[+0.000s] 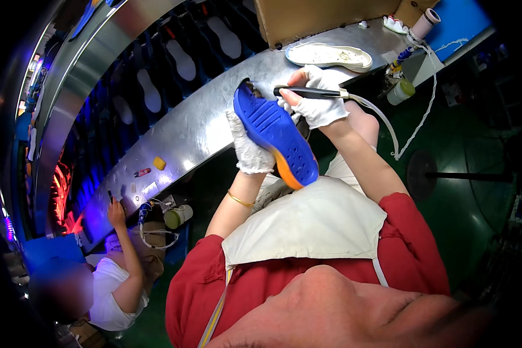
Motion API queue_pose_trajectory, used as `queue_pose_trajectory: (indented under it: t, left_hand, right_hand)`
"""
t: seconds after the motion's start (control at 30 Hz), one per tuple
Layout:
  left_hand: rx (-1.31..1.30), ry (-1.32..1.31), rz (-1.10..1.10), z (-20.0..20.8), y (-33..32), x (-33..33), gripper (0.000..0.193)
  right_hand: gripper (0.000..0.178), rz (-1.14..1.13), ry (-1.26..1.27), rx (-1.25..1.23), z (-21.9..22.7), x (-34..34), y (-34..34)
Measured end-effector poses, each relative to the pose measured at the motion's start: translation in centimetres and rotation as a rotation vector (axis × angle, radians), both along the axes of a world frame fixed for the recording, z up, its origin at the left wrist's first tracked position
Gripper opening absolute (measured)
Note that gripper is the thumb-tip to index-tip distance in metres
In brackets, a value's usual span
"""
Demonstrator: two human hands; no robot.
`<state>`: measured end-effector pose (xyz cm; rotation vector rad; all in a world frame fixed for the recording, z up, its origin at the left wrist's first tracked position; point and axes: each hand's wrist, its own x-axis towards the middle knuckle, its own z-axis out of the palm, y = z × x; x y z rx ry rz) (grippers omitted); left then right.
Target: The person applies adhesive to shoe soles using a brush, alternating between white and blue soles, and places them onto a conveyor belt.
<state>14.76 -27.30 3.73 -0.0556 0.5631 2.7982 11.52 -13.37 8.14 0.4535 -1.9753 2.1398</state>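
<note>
A blue shoe sole [272,130] with an orange side edge is gripped in my left hand [250,152], which wears a white glove; the sole stands tilted, its grooved and dimpled face showing. Something dark sits at its far end, too small to make out. Between the fingers of my right hand [322,109], in a white glove with bare fingertips, lies a black pen-shaped tool [313,93]. A pale tube [380,107] runs from its rear end. The tool's front end is close to the sole's upper part; whether they touch I cannot tell.
A cream sole [330,56] lies on the curved metal bench [197,119] beyond my right hand, before a cardboard box [319,20]. Racks behind hold several grey insole-shaped pieces [182,61]. Another person [113,290] works at lower left, near a yellow block [159,163] and a lidded jar [178,216].
</note>
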Motion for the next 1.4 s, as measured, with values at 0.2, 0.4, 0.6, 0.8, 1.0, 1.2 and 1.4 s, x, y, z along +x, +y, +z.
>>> queue_pose_trajectory:
  t: [0.2,0.4,0.6,0.8,1.0,1.2,1.4]
  left_hand:
    - [-0.040,-0.103,0.161,-2.2,1.1,-1.8,0.073]
    - [-0.141,-0.112,0.134,-1.4,-0.6,-1.6,0.070]
    - [-0.194,-0.074,0.114,-1.9,-2.7,-1.5,0.076]
    - [0.318,0.111,-0.298,-0.9,-3.8,-1.3,0.084]
    - [-0.295,-0.089,-0.279,-3.1,-2.9,3.9,0.084]
    - [-0.239,-0.042,-0.266,-3.7,-2.5,1.7,0.091]
    - [-0.048,0.160,-0.102,-3.3,-1.8,-2.1,0.091]
  right_hand:
    - [0.018,0.169,0.011,0.086,-0.2,1.3,-1.3]
    - [0.019,0.043,0.140,0.147,-1.1,1.5,-1.0]
    - [0.018,0.181,-0.056,0.185,-0.9,3.7,-0.9]
    - [0.016,0.157,0.359,0.384,-1.4,5.2,-0.7]
    - [0.010,0.055,-0.041,0.235,-4.2,6.3,2.5]
    - [0.010,0.290,-0.412,-0.146,-2.9,6.2,1.6]
    - [0.011,0.095,0.336,0.275,-2.0,4.4,0.1]
